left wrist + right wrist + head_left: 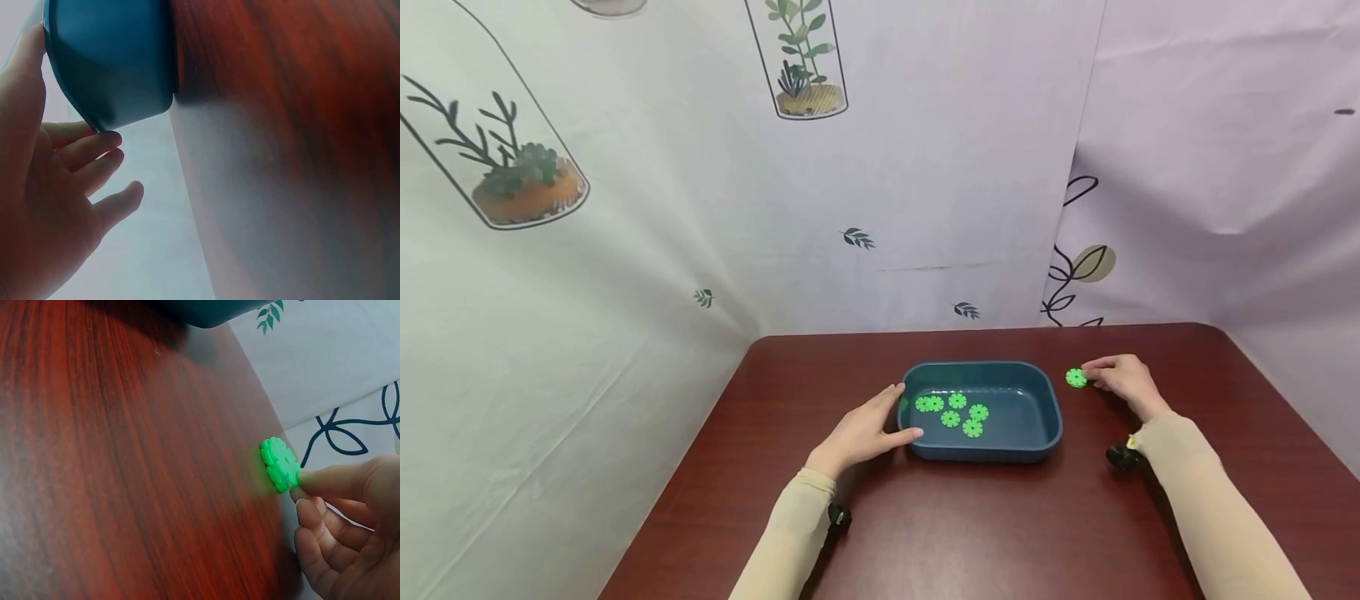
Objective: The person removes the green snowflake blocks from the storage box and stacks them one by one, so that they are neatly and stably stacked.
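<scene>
A dark blue rectangular tray (1037, 454) stands on the table, with several bright green notched plastic discs (951, 418) lying flat in its left half. My left hand (863, 431) is at the tray's left end. Its fairly straight fingers touch the rim, and the thumb reaches over the near left corner. In the left wrist view, the tray's outer wall (115, 62) shows beside this hand (56, 181). To the right of the tray, my right hand (1126, 380) pinches another green notched disc (279, 464) by its edge between thumb and fingers, close over the table.
The reddish-brown wooden table (1000, 525) ends at a pale fabric backdrop (925, 183) printed with plants and leaves. Dark wrist devices sit under the left (839, 518) and right (1123, 457) sleeves.
</scene>
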The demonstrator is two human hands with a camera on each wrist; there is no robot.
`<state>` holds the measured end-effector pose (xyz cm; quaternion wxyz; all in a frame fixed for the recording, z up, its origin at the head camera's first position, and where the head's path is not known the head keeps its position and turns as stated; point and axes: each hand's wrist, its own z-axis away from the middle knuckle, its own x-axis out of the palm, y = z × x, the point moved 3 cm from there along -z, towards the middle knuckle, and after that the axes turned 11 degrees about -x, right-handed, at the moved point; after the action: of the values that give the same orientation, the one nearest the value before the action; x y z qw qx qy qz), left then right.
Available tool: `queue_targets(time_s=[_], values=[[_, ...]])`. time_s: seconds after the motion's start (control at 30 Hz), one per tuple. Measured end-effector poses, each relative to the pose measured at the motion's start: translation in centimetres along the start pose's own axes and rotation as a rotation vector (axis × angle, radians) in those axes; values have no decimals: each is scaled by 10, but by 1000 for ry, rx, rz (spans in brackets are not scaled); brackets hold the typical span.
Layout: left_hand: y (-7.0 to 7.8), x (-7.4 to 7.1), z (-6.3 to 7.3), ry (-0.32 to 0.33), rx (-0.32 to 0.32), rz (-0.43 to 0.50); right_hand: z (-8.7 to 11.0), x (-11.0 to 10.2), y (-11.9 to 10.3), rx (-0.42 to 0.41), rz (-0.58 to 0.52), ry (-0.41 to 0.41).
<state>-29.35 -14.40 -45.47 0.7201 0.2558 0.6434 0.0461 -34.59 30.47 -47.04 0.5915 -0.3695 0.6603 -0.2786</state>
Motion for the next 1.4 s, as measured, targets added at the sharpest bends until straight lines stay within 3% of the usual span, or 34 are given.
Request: queue_targets(time_s=[0.97, 1.17, 1.4], values=[[-1, -1, -2, -8, 10, 8, -5, 4, -3, 36, 56, 17], [-1, -2, -3, 2, 14, -6, -12, -4, -20, 19, 81, -4], [-1, 0, -3, 0, 11, -7, -23, -8, -55, -14, 129, -71]])
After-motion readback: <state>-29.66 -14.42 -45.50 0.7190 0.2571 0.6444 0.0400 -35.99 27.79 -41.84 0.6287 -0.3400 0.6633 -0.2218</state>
